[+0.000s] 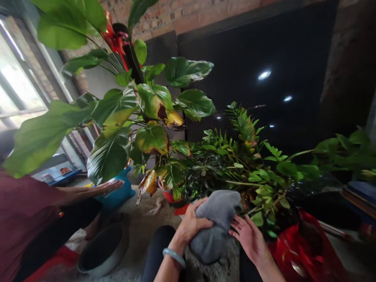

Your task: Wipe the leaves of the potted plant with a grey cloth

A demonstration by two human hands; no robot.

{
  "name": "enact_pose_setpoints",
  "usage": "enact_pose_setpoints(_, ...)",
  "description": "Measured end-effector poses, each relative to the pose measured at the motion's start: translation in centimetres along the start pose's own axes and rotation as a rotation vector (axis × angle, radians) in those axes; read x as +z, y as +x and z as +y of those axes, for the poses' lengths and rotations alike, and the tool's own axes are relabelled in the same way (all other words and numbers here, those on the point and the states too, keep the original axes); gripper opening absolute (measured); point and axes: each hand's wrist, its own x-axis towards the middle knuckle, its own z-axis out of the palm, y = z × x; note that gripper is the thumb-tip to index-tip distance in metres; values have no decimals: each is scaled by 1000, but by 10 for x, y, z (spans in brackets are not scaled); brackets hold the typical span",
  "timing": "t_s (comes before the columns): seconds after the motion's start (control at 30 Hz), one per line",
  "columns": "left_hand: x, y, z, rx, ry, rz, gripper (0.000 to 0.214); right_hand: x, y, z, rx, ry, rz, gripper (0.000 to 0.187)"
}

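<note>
My left hand [192, 222], with a pale bangle at the wrist, grips a grey cloth [219, 209] around its middle, thumb across the front. The cloth hangs bunched between my knees, its lower end rounded. On the right side of it, my right hand [246, 237] has its fingers apart, the tips at or very near the cloth's edge; whether they touch it I cannot tell. Just beyond the cloth stand leafy potted plants [258, 176], with a large broad-leaved plant [152, 137] to the left, some of its leaves yellow and brown.
At the left, another person in a maroon shirt [29, 211] sits near a blue object [119, 192], one hand stretched toward it. A round basin [117, 254] stands on the floor [147, 223]. A red wrapped pot [308, 250] is at my right. Behind is a dark panel [235, 78].
</note>
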Motion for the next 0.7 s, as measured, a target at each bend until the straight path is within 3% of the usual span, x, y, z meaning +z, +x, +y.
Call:
enact_pose_setpoints(0.1, -4, 8, 39, 184, -76, 127, 74, -1, 0, 0, -2, -4, -3, 56)
enact_pose_setpoints(0.17, -10, 18, 53, 276, -83, 248, 75, -2, 1, 2, -8, 2, 1, 54)
enact_pose_setpoints(0.27, -16, 25, 37, 222, 36, 373, 65, -4, 1, 4, -12, 22, 8, 51)
enact_pose_setpoints(0.3, -17, 23, 24, 151, 96, 363, 61, -4, 1, 4, -14, 28, 10, 51)
enact_pose_setpoints(0.37, -17, 13, 3, -3, 160, 224, 57, -4, 1, 4, -15, 32, 14, 51)
enact_pose_setpoints(0.47, -15, -4, 4, -35, 72, 33, 61, -5, 2, 3, 5, 15, 0, 57)
enact_pose_setpoints(0.6, -18, 3, 52, 221, -29, 203, 70, -6, 3, 2, 3, 3, -31, 55)
enact_pose_setpoints(0.7, -22, 19, 59, 307, 25, 339, 66, -6, 2, 2, 4, 6, -17, 53)
